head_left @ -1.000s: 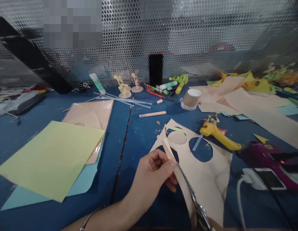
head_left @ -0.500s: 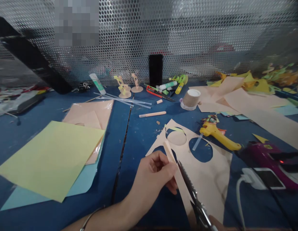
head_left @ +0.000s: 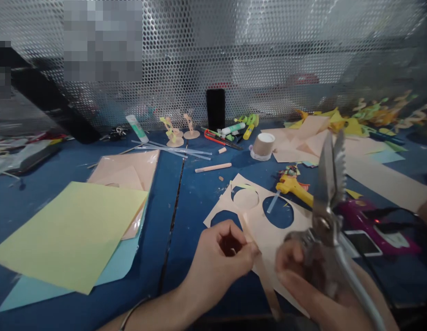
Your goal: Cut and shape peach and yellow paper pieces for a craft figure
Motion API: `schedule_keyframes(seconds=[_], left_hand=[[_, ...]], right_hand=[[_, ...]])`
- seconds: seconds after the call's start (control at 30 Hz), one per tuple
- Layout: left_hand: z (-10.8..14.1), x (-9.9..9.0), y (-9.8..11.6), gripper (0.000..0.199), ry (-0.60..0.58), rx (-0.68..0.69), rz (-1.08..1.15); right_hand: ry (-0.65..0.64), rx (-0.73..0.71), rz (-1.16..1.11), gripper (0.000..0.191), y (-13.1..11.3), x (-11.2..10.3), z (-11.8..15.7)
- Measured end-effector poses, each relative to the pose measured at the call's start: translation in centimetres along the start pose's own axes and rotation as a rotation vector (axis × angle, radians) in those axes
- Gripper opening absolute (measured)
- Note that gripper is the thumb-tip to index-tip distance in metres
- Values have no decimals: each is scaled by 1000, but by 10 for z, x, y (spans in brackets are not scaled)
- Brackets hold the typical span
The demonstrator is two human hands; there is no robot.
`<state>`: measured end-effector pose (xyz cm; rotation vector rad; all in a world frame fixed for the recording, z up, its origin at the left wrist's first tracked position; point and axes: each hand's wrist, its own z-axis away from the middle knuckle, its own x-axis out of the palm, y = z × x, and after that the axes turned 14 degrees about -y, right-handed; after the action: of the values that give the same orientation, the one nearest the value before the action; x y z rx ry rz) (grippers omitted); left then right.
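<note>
My left hand point(head_left: 218, 264) pinches a narrow peach paper strip point(head_left: 267, 282) between thumb and fingertips. The strip hangs down toward the table's front edge. In my right hand point(head_left: 313, 287) is a pair of metal scissors point(head_left: 326, 193), its blades pointing up and slightly apart, one edge serrated. Those blades stand clear of the strip. Beneath both hands lies a peach paper sheet point(head_left: 259, 225) with round holes cut out. A yellow hot glue gun point(head_left: 296, 187) rests at its right edge, partly hidden by the scissors; a clear glue stick shows at its tip.
Yellow paper point(head_left: 71, 234) lies over blue and peach sheets on the left. Further back are a phone point(head_left: 216, 109), a paper cup point(head_left: 263, 146), a peach pen point(head_left: 213, 168) and clear glue sticks point(head_left: 172, 149). On the right sit a purple device point(head_left: 389, 230) with cables and paper scraps point(head_left: 389, 181).
The scissors have come away from the strip and swung up to the right, now upright in my right hand. My left hand still pinches the strip, which now hangs lower.
</note>
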<state>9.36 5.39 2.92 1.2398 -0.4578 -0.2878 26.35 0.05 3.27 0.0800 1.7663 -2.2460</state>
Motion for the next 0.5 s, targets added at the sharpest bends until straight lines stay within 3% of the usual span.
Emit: schedule_keyframes(seconds=[0.1, 0.23, 0.37, 0.5], left_hand=[[2, 1, -3, 19, -28, 31, -47], [5, 1, -6, 20, -41, 62, -96], [5, 1, -6, 22, -47, 54, -111], [3, 0, -4, 17, -70, 10, -74]], right_hand=[[98, -114, 125, 22, -16, 8, -18], [124, -248, 186, 17, -26, 16, -32], [174, -257, 147, 11, -22, 16, -32], [128, -228, 104, 11, -17, 12, -32]])
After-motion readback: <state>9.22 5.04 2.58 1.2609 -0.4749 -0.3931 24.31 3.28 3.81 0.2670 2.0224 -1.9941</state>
